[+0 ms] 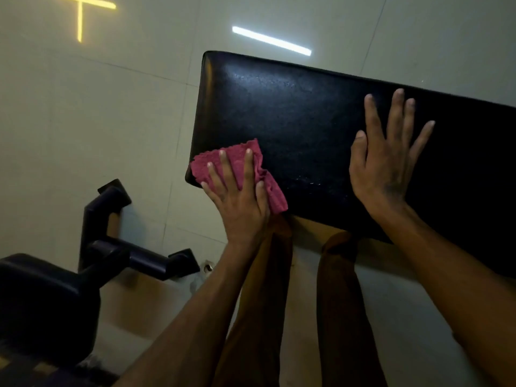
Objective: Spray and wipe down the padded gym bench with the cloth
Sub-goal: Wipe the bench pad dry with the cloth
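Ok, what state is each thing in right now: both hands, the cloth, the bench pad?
Left hand: fingers straight, pressing the cloth flat on the pad's near left corner.
Right hand: open, fingers spread, palm flat on the pad.
Cloth: crumpled, under the left hand, partly over the pad's edge.
Pad: speckled with fine droplets, apparently still wet.

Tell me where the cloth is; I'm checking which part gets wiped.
The cloth lies on the bench pad's near left corner, under the left hand.
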Tool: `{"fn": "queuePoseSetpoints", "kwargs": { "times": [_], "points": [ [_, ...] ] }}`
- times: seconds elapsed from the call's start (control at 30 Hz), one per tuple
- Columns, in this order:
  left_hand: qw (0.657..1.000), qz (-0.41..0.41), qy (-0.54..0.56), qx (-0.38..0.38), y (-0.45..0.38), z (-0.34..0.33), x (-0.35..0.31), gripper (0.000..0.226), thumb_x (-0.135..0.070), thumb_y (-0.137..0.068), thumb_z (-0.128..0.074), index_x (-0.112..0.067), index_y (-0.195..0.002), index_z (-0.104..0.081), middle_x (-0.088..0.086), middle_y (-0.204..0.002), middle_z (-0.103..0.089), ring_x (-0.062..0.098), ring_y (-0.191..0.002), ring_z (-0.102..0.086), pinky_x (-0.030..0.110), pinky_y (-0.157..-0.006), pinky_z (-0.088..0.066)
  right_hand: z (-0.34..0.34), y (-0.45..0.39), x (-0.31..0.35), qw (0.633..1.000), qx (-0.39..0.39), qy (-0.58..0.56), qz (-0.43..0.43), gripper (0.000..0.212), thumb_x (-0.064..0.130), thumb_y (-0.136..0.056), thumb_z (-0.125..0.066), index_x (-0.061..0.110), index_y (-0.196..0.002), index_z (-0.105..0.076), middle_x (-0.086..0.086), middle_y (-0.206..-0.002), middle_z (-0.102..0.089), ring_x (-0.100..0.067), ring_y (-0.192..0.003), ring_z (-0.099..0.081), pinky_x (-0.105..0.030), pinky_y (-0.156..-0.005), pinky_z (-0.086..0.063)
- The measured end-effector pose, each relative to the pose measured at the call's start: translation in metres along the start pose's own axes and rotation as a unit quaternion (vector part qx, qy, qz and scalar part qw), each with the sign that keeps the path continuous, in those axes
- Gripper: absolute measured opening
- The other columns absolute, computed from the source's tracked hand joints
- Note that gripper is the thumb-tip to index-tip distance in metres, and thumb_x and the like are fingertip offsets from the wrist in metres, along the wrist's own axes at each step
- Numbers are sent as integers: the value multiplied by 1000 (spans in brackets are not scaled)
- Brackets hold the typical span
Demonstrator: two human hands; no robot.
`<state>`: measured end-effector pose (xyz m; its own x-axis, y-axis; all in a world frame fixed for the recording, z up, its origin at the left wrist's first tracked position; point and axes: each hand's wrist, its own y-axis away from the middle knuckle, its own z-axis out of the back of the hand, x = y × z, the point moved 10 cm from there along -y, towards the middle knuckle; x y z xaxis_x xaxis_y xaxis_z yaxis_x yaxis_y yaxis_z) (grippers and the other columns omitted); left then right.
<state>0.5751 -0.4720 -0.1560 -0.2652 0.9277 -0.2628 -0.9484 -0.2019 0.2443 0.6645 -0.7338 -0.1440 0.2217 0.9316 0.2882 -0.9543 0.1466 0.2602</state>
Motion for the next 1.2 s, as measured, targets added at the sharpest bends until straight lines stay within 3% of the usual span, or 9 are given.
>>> {"fn": "queuePoseSetpoints", "kwargs": {
  "times": [0.1,0.27,0.43,0.57,0.77,0.93,1.0,1.07,1.2],
  "points": [
    [1000,5,0,-20,-20,14,9,56,-43,-105,-23,-25,-159,-18,14,-167,-7,37,-154,0,66,-119,-1,1,0,1,1000,-2,4,7,57,35,-104,-29,33,-159,-13,-9,-168,-2,-28,-154,2,-61,-121,3],
    [966,223,100,-88,-37,26,24,54,-37,-106,-26,-28,-159,-17,10,-168,-8,30,-154,-3,60,-122,1,2,0,1,1000,-4,1,8,57,34,-104,-30,32,-159,-14,-10,-168,-2,-29,-154,1,-61,-121,3],
    [966,224,89,-93,-2,0,-32,54,-37,-107,-25,-26,-159,-17,13,-167,-3,36,-154,3,63,-120,2,8,4,-5,998,26,-3,60,57,35,-104,-30,30,-159,-16,-11,-168,-2,-31,-154,2,-57,-122,2],
    [999,23,23,-3,46,-39,-118,57,-48,-104,-13,-27,-157,-15,17,-166,-5,41,-152,1,67,-118,3,19,14,-50,998,29,31,57,57,34,-104,-31,30,-159,-14,-10,-168,-3,-32,-154,1,-59,-122,1],
    [973,-216,-66,36,49,-43,-138,55,-47,-105,-26,-27,-156,-24,16,-164,-20,36,-152,-14,62,-121,-5,23,39,-94,993,37,71,85,57,36,-106,-29,28,-160,-11,-11,-168,-1,-33,-154,1,-60,-121,0],
    [998,32,-37,-50,-22,2,-59,55,-41,-107,-24,-22,-159,-19,16,-166,-12,36,-154,-7,64,-120,-4,25,48,-108,995,30,70,63,57,39,-106,-28,31,-159,-11,-12,-168,0,-34,-154,2,-62,-120,3],
    [995,61,-46,-58,-17,-2,-73,56,-41,-106,-24,-22,-159,-19,17,-166,-12,37,-153,-7,65,-119,-5,26,49,-115,996,27,64,46,57,39,-106,-28,32,-159,-11,-11,-168,0,-35,-154,2,-63,-120,3],
    [995,-71,-64,-25,5,-20,-120,56,-43,-106,-25,-23,-158,-23,18,-165,-16,39,-152,-11,65,-120,-4,28,50,-123,997,25,63,38,56,40,-106,-27,32,-159,-10,-11,-168,-1,-35,-154,2,-65,-119,1],
    [922,-363,-115,68,74,-59,-194,53,-46,-107,-23,-29,-157,-28,13,-164,-22,35,-152,-17,61,-121,-8,29,53,-133,996,29,70,52,57,39,-106,-27,32,-159,-9,-11,-168,0,-34,-154,2,-65,-119,0]
  ]
}}
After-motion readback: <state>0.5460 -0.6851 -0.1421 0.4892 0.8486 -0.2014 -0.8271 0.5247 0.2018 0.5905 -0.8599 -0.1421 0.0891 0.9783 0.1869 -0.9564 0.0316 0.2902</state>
